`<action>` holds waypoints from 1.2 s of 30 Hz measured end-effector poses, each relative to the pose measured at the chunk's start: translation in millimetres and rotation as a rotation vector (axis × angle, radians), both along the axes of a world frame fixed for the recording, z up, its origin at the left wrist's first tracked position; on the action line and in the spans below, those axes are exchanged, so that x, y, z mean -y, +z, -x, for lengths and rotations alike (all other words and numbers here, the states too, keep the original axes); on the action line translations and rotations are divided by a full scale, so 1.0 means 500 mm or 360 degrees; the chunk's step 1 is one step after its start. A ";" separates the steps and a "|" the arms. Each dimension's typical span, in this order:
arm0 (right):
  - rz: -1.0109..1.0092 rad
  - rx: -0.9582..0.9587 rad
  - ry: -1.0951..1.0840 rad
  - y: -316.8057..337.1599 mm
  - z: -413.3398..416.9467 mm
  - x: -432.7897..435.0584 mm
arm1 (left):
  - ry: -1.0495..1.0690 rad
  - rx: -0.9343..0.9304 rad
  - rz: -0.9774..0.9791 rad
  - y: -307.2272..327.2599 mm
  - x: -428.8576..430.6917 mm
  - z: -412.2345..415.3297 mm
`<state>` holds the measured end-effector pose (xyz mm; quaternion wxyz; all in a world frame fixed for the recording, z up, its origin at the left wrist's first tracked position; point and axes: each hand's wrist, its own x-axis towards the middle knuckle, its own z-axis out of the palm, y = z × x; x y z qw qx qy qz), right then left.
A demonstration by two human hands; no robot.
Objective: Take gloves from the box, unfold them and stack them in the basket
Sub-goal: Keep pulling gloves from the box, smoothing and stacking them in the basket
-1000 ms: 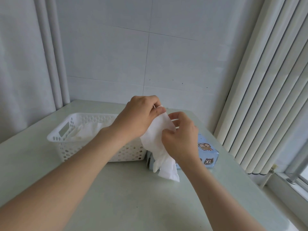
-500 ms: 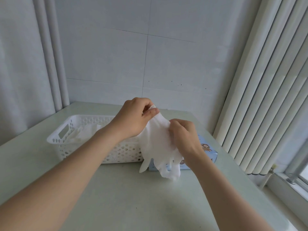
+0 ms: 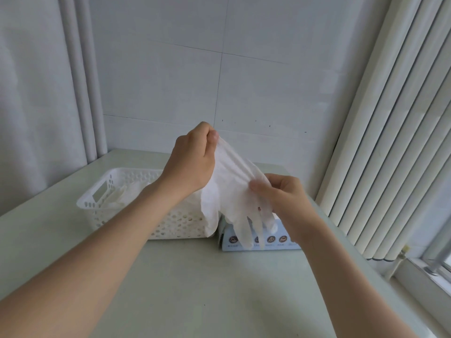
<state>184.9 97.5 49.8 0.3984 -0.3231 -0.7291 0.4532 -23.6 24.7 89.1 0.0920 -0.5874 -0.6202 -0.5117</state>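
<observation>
A white glove (image 3: 231, 191) (limp, light, probably clingy) is pinched along its upper edge by left hand (image 3: 190, 164) and right hand (image 3: 285, 196); best held there.

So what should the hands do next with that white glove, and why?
Probably carry the glove left and lay it flat in the basket. It looks unfolded, fingers hanging down, pinched by the left hand and right hand, and other gloves lie in the basket.

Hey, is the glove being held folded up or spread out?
Spread out: the glove is stretched between the left hand and right hand, its separate fingers hanging down before the box.
</observation>
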 end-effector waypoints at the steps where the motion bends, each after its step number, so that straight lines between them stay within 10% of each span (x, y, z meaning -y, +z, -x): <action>1: 0.0027 -0.0062 0.0005 -0.001 0.002 -0.002 | 0.0009 0.0001 -0.0004 0.001 0.001 0.003; 11: 0.0470 -0.0637 -0.0090 0.012 0.083 -0.009 | 0.0208 0.0208 0.0199 0.024 0.017 0.040; 20: 0.0019 -0.0048 -0.0265 0.045 0.210 -0.043 | 0.0370 0.0413 0.0835 -0.005 0.038 0.175; 30: -0.0696 0.1022 -0.0295 0.019 0.313 -0.073 | 0.0788 0.0133 0.1386 -0.075 0.049 0.282; 36: -0.1283 0.1047 -0.0286 0.028 0.323 -0.039 | 0.0856 -0.0266 0.1373 -0.071 0.043 0.288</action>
